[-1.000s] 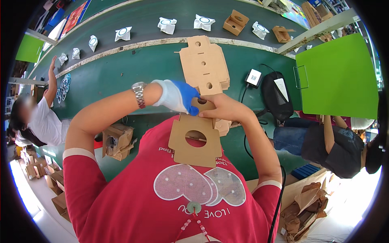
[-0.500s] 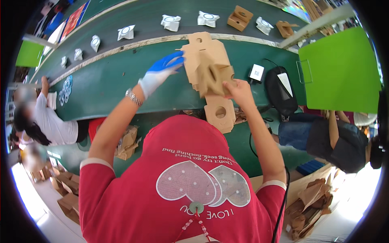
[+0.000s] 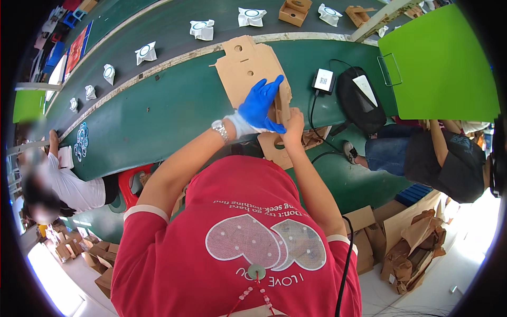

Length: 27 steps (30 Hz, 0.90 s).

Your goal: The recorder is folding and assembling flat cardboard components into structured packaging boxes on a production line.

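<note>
A brown folded cardboard box stands at the table edge in front of me, partly hidden by my hands. My right hand is closed on its near right side. Across its left side lies my left hand in a blue glove, fingers and thumb spread, touching the cardboard. Beneath and beyond them a flat cardboard box blank with small round holes rests on the green table. Another cardboard piece with a larger round cutout hangs below the table edge, close to my right wrist.
White wrapped packets and open brown boxes sit on the conveyor belt beyond the table. To the right are a small white device with a cable, a black case and a green panel. People work on both sides.
My left hand has come down and right, from the air onto the folded box. My right hand has brought that box lower and nearer to me. The view has shifted slightly.
</note>
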Each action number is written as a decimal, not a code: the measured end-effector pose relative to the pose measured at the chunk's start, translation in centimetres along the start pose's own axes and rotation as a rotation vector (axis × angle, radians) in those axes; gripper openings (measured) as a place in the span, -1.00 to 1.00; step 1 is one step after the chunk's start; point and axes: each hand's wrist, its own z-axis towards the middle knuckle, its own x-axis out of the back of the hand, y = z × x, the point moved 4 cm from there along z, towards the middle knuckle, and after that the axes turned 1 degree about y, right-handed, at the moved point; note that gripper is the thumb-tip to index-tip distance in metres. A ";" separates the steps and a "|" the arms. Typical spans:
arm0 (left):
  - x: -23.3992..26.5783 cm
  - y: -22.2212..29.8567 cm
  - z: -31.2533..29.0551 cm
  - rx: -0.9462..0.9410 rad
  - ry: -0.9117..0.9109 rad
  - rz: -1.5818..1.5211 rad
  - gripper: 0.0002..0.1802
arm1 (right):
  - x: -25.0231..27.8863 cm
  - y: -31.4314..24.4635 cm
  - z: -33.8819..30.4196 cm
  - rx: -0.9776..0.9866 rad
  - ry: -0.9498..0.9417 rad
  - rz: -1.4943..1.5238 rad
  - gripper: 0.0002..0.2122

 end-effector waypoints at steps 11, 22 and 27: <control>-0.4 -0.1 -5.4 0.330 0.206 -0.265 0.11 | 1.7 -1.3 1.6 0.051 -0.083 -0.015 -0.84; 0.6 -0.6 -5.5 0.309 0.049 -0.077 0.01 | 1.0 -2.3 3.7 0.228 -0.258 -0.056 -0.88; -0.1 -5.2 -4.3 0.166 -0.302 -0.005 -0.27 | -0.2 -4.3 4.5 0.498 -0.484 0.127 -0.90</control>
